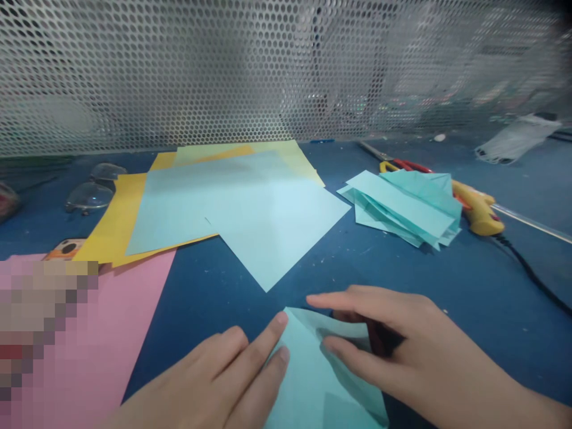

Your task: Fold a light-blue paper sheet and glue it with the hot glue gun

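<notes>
A turquoise sheet of paper point(308, 381), partly folded, lies at the bottom centre with its pointed corner facing away from me. My left hand point(223, 375) rests along its left edge, fingers stretched out, fingertips pressing near that corner. My right hand point(393, 339) holds the raised right flap, the thumb on the near side and some fingers behind it; the index finger reaches out over the top edge. Beyond my hands lie flat light blue sheets point(250, 202), one corner pointing towards me. A pile of folded turquoise papers point(406, 205) sits to the right of them.
Yellow sheets point(96, 229) show under the blue ones, and a pink sheet point(143, 322) lies at left. Glasses point(92, 193) are behind. Scissors point(375, 152) and a yellow glue gun point(482, 214) with a black cord are at right. A perforated metal panel point(223, 71) closes the back.
</notes>
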Motion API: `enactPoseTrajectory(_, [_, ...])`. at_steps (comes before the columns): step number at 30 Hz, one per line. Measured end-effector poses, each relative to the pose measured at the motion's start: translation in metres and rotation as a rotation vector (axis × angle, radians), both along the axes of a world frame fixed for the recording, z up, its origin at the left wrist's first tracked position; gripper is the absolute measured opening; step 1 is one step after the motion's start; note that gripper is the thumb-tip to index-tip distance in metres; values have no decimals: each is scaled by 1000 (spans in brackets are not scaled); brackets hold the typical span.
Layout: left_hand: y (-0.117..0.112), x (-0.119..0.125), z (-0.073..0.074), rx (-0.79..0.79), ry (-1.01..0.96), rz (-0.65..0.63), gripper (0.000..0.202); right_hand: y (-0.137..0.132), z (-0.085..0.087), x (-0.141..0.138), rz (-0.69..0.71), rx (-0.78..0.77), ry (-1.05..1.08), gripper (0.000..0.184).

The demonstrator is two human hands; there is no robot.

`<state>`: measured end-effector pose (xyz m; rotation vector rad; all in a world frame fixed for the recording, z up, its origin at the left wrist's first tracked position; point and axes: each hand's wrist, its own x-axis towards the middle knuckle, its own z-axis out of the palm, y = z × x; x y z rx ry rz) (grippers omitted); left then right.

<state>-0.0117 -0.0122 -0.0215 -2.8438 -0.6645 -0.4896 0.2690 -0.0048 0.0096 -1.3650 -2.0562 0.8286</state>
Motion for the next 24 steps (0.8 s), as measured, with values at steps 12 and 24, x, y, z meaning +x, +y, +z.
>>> enactPoseTrajectory(12, [0, 11, 1, -107, 112, 73, 66, 0, -1, 1, 289, 234, -148, 46])
enactPoseTrajectory(24, [-1, 2, -4, 58, 41, 8, 54, 2, 4, 4, 317, 378, -274, 40])
